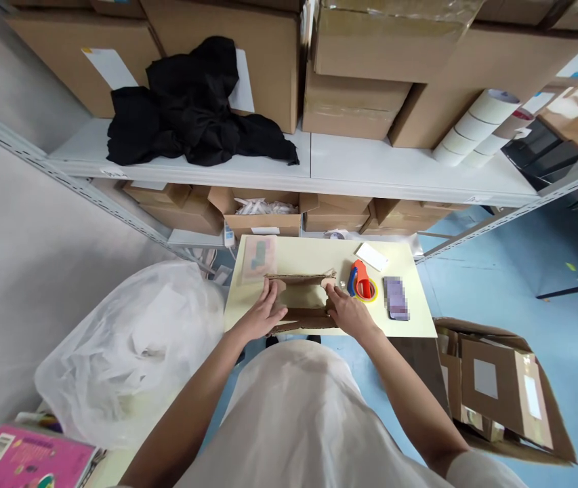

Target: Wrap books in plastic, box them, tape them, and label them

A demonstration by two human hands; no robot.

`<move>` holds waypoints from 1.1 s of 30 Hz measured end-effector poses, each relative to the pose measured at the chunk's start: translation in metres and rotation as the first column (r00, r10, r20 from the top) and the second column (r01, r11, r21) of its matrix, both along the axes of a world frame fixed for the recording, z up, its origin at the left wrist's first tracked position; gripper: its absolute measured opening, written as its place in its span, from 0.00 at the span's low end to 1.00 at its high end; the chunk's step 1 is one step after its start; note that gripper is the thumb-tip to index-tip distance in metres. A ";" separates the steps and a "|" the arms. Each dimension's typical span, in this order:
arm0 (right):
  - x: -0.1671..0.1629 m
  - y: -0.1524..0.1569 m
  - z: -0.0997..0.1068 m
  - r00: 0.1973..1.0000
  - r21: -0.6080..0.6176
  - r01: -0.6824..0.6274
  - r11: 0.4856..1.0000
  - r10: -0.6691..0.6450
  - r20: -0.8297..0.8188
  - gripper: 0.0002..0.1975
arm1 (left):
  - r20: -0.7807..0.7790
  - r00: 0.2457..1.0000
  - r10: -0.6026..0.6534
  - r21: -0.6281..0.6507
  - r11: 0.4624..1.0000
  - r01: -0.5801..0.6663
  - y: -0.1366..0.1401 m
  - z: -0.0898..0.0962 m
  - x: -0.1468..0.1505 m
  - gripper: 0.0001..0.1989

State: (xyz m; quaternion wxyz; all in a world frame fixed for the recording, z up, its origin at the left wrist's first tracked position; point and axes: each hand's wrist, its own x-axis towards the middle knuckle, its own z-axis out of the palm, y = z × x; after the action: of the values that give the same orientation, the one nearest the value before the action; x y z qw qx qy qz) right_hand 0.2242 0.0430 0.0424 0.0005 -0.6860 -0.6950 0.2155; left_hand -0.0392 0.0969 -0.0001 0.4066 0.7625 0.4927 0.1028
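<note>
A small brown cardboard box (303, 315) stands at the front edge of the pale yellow table (314, 251), its top open. Table-coloured surface shows through its middle, so I cannot tell whether its bottom is closed. My left hand (262, 313) grips the box's left end, fingers over the small end flap. At the opposite end my right hand (348, 312) holds the box, fingertips at the right flap. Just right of that hand lies an orange and blue tape dispenser (361, 278). Farther right is a phone (396, 298) with a blurred screen.
A white rectangular item (371, 257) and a pinkish clear packet (259, 257) lie on the table. Behind stands a shelf (349, 163) with cartons, black cloth (197, 108) and label rolls (476, 129). Left is a white plastic bag (131, 352); right, a carton of flattened cardboard (502, 386).
</note>
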 end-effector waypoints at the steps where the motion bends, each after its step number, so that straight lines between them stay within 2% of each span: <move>1: -0.002 0.000 -0.001 1.000 -0.006 -0.009 1.000 0.009 0.002 0.33 | -0.004 1.000 0.008 0.004 1.000 -0.008 0.000 0.001 0.001 0.41; 4: -0.004 0.002 -0.005 0.998 -0.036 -0.015 0.999 0.013 -0.056 0.37 | -0.041 0.999 0.022 0.020 1.000 -0.022 0.004 0.008 0.003 0.41; 7: 0.003 0.008 -0.009 0.984 -0.153 -0.019 0.988 -0.009 -0.180 0.39 | -0.074 0.997 -0.038 0.011 0.999 0.039 0.010 0.011 -0.002 0.36; 10: 0.020 0.015 -0.012 0.949 -0.297 -0.079 0.952 -0.019 -0.314 0.41 | -0.015 0.990 -0.140 0.002 0.990 0.140 0.015 0.005 -0.014 0.38; 12: 0.033 0.018 -0.015 0.915 -0.322 -0.175 0.930 0.033 -0.403 0.45 | 0.058 0.981 -0.187 0.015 0.982 0.186 0.019 -0.001 -0.024 0.43; 14: 0.045 0.018 -0.018 0.884 -0.302 -0.254 0.919 0.093 -0.459 0.52 | 0.103 0.973 -0.207 0.029 0.978 0.205 0.021 -0.007 -0.032 0.48; 16: 0.052 0.015 -0.020 0.879 -0.279 -0.255 0.926 0.102 -0.465 0.55 | 0.106 0.973 -0.207 0.043 0.978 0.204 0.021 -0.010 -0.035 0.53; 17: 0.052 0.014 -0.021 0.884 -0.263 -0.230 0.937 0.088 -0.459 0.53 | 0.100 0.973 -0.207 0.049 0.978 0.203 0.020 -0.010 -0.036 0.55; 19: 0.050 0.010 -0.024 0.888 -0.203 -0.163 0.966 0.054 -0.457 0.42 | 0.090 0.978 -0.190 0.057 0.981 0.186 0.016 -0.009 -0.033 0.55; 22: 0.042 0.006 -0.030 0.874 -0.041 -0.060 0.997 0.032 -0.486 0.26 | 0.108 0.989 -0.099 0.078 0.993 0.091 0.009 -0.009 -0.026 0.39; 25: 0.035 0.005 -0.037 0.869 0.089 0.089 0.992 -0.034 -0.493 0.18 | 0.165 0.985 0.056 0.128 0.989 -0.078 0.004 -0.017 -0.018 0.26; 27: 0.032 0.007 -0.040 0.871 0.130 0.180 0.975 -0.097 -0.481 0.21 | 0.201 0.967 0.159 0.138 0.972 -0.189 0.003 -0.026 -0.014 0.25; 29: 0.031 0.013 -0.039 0.891 0.180 0.210 0.961 -0.112 -0.441 0.34 | 0.240 0.945 0.224 0.111 0.960 -0.256 0.002 -0.033 -0.011 0.28; 31: 0.030 0.021 -0.033 0.923 0.234 0.163 0.958 -0.064 -0.381 0.48 | 0.277 0.928 0.249 0.075 0.957 -0.279 0.001 -0.038 -0.009 0.31; 33: 0.029 0.030 -0.026 0.943 0.234 0.066 0.970 0.016 -0.333 0.55 | 0.280 0.926 0.251 0.063 0.958 -0.279 0.000 -0.039 -0.007 0.32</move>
State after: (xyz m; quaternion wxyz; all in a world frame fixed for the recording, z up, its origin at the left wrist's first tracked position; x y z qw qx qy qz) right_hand 0.2536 0.0731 0.0167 0.2043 -0.6434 -0.6971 0.2416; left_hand -0.0460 0.0973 -0.0396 0.4125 0.6874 0.5256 0.2846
